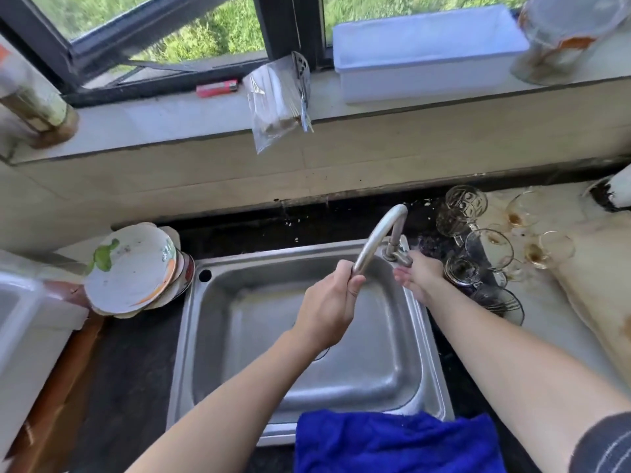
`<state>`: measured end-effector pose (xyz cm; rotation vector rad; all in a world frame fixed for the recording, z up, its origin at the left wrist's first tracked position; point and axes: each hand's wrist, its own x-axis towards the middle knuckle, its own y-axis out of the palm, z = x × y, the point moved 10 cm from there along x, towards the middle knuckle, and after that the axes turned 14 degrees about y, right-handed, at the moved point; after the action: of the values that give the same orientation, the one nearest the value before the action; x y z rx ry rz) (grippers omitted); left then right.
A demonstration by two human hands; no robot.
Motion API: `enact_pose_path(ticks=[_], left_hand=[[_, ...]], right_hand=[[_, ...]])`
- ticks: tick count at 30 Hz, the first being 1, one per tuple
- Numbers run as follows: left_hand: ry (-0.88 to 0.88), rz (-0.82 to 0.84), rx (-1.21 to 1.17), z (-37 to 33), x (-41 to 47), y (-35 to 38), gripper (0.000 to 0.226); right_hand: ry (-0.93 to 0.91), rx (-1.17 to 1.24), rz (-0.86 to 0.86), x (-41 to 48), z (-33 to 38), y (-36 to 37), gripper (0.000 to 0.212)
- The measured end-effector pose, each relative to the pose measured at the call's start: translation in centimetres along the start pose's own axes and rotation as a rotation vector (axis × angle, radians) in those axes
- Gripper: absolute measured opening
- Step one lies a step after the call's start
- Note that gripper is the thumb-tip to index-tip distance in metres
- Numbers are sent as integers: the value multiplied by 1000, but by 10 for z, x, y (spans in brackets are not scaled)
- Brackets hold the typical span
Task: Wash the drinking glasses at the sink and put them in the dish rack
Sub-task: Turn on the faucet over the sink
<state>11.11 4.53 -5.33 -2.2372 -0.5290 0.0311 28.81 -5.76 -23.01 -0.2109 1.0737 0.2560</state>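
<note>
A blue cloth (396, 442) is draped over the near rim of the steel sink (191, 336), and a dark striped sleeve (604, 445) is seen at the lower right corner. Both forearms are stretched forward over the basin. The mouth of the curved faucet spout (375, 233) is gripped by the left hand (329, 308), whose fingers are curled tightly round the tube. Just beyond and to the right, the faucet lever (397, 256) at the base of the spout is touched by the right hand (418, 278). Some of its fingers (403, 276) are seen stretched out close together beneath the lever, but whether the lever is pinched cannot be told.

The drinking glasses (478, 247) are gathered on the counter just to the right of the sink, beside the right hand. Several are laid on their sides, and brown residue is seen in those farthest right. None is held, and none is in the basin.

A stack of bowls (133, 268) is tilted against the sink's far left corner. On the windowsill behind, a red lighter (216, 88), a clear plastic bag (273, 100) hanging over the edge, and a white plastic box (426, 52) are set in a row. The window behind the lighter is partly opened.
</note>
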Motion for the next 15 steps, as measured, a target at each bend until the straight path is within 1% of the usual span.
enact_pose_path(ticks=[3,5,7,9,11,13,15], left_hand=[[-3,-17,-43,1,0,3,20],[-16,-32,-80,2,-1,4,22],[-23,-43,-101,3,-2,6,22],[-26,-50,-100,4,-3,6,25],[-26,-53,-98,4,-3,6,29],[-27,-55,-102,4,-3,5,29],[-27,-59,-106,3,-3,5,27]], right_hand=[[-24,60,33,5,-3,2,16],[-55,59,27,7,-4,2,15],[-85,42,12,8,-6,1,1],[-113,27,-6,11,-8,-1,19],[-135,18,-2,11,-7,-1,32],[-134,-3,-10,11,-7,-1,38],[-120,-23,-32,10,-6,-1,39]])
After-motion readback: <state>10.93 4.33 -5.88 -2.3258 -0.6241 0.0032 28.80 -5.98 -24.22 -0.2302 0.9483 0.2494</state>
